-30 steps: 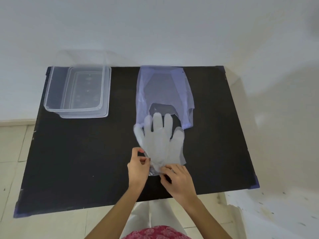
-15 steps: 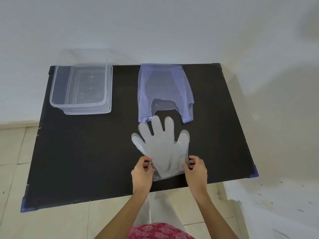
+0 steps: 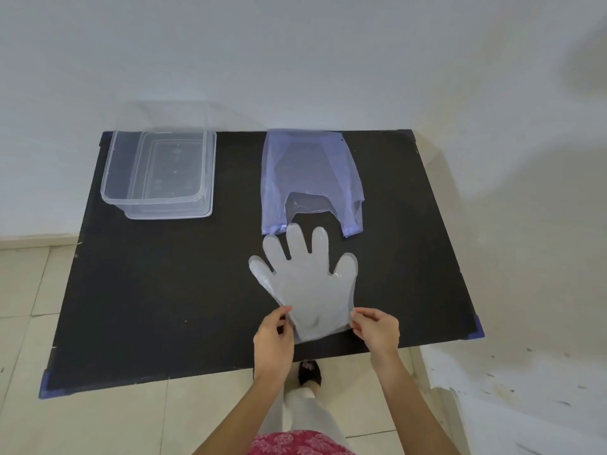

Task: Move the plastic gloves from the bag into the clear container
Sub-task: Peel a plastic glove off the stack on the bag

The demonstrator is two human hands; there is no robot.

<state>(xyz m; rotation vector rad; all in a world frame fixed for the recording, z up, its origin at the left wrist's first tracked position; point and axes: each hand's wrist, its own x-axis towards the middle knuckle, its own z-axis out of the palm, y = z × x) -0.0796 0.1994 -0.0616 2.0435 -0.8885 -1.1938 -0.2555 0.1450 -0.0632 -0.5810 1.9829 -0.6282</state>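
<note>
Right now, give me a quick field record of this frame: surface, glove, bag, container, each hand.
surface: black table, against a white wall
glove: clear plastic glove, spread flat, fingers pointing toward the bag
bag: purple plastic bag, lying flat at the far edge, opening toward the person
container: clear container, far left, no gloves visible inside
left hand: pinching the glove's cuff at its left corner
right hand: pinching the cuff at its right corner

The plastic gloves (image 3: 307, 287), bunched a second ago at lower centre of the frame, were spread flat. The left hand (image 3: 273, 339) and right hand (image 3: 377, 330) moved apart, each pinching one cuff corner.
</note>
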